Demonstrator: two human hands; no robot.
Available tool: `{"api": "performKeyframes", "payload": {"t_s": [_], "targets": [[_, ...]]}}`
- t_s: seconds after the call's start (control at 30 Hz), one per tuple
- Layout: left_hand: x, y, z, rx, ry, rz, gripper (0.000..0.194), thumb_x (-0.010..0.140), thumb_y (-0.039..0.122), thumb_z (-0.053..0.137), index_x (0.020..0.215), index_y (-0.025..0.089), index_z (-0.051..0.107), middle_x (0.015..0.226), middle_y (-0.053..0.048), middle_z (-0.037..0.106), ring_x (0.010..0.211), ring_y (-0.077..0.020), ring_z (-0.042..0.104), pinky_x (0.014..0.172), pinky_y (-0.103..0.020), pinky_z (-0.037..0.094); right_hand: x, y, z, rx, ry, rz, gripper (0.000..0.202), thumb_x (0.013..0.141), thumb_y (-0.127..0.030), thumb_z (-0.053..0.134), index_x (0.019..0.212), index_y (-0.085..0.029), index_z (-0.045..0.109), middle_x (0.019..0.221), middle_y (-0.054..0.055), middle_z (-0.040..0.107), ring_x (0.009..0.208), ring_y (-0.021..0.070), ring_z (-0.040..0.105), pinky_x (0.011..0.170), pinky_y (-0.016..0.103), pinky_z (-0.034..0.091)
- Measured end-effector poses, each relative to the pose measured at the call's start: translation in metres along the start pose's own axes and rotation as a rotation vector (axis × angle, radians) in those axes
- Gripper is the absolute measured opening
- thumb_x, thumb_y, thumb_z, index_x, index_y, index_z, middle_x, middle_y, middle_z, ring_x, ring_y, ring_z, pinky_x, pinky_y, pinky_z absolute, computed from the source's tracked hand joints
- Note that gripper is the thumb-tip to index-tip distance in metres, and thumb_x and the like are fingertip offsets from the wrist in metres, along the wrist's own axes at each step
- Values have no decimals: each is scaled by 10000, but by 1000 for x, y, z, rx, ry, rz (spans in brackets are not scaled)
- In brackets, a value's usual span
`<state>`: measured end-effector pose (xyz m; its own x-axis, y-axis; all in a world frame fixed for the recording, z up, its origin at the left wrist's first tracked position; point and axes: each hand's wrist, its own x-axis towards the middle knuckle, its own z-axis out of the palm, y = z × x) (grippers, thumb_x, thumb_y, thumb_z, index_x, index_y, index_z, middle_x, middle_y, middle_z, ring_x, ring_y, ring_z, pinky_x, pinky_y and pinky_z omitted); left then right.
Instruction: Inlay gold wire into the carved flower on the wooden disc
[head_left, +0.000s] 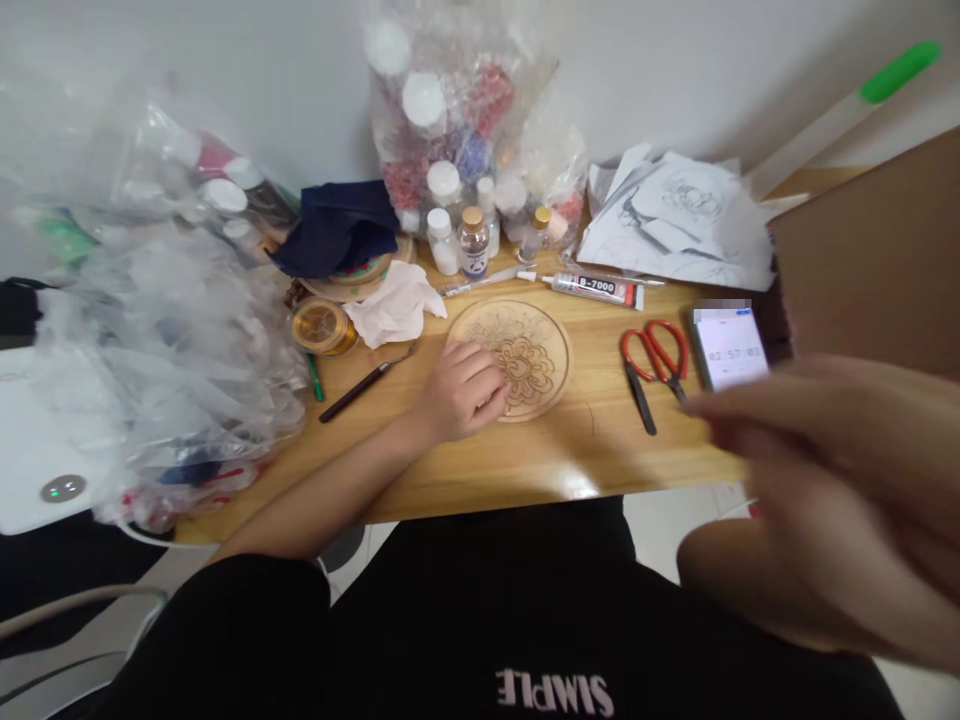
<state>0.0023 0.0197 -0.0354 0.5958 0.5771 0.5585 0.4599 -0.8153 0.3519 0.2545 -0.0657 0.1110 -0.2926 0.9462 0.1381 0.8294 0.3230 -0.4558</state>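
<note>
My left hand point(466, 390) rests on the lower left of a round wooden disc point(555, 350). Its fingers are curled, and a tiny golden glint shows at the fingertips, too small to name. A flower pattern of raised brownish-gold lines point(529, 370) covers the disc's middle, with fainter drawn lines above it. My right hand point(832, 470) is raised close to the camera at the right, smeared by motion, so whether its fingers hold anything is unclear. Beyond it lie red-handled scissors or cutters point(660, 350), black tweezers point(640, 398) and a phone point(727, 345) showing a timer.
Left of the disc are a dark-handled tool point(360, 388), a spool of gold wire point(322, 327) and a white cloth point(397, 303). Behind stand small bottles point(474, 245), a B-7000 glue tube point(596, 288) and sketch papers point(675, 220). Plastic bags point(187, 350) crowd the left; a cardboard box point(877, 260) bounds the right.
</note>
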Motion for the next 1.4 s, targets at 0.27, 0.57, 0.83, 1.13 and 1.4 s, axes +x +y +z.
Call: {"api": "performKeyframes", "payload": {"t_s": [0.27, 0.57, 0.83, 1.13, 1.4], "targets": [[0, 0, 1, 1, 72, 73, 196, 887, 175, 526, 692, 186, 516, 693, -21, 588, 694, -154, 493, 658, -319, 392, 64, 22, 100, 201, -105, -127, 187, 910, -215, 543, 1003, -159, 695, 934, 75, 733, 851, 195, 679, 759, 303, 511], [-1, -1, 1, -13, 71, 45, 210, 885, 168, 527, 677, 185, 505, 665, -14, 580, 681, -155, 486, 654, -324, 386, 55, 34, 108, 355, -84, 21, 210, 911, -204, 525, 950, -171, 728, 906, 46, 759, 774, 153, 695, 685, 244, 509], [0, -3, 2, 23, 83, 14, 295, 916, 210, 522, 628, 196, 457, 610, 11, 521, 640, -142, 446, 642, -316, 362, 49, 39, 109, 540, 3, 128, 174, 877, -284, 583, 908, -188, 726, 813, 23, 737, 648, 115, 631, 581, 222, 487], [-1, -3, 3, 25, 63, -2, 293, 915, 207, 519, 629, 201, 452, 613, 9, 548, 644, -143, 467, 640, -309, 365, 39, 43, 117, 728, 155, 339, 173, 832, -311, 629, 857, -184, 743, 660, 4, 677, 616, 124, 616, 572, 253, 488], [-1, -4, 5, 48, 77, 4, 280, 914, 195, 530, 640, 195, 475, 627, 8, 579, 654, -140, 496, 646, -303, 379, 35, 42, 110, 594, 49, 282, 200, 829, -291, 602, 747, -173, 742, 720, 30, 733, 640, 137, 643, 577, 239, 480]]}}
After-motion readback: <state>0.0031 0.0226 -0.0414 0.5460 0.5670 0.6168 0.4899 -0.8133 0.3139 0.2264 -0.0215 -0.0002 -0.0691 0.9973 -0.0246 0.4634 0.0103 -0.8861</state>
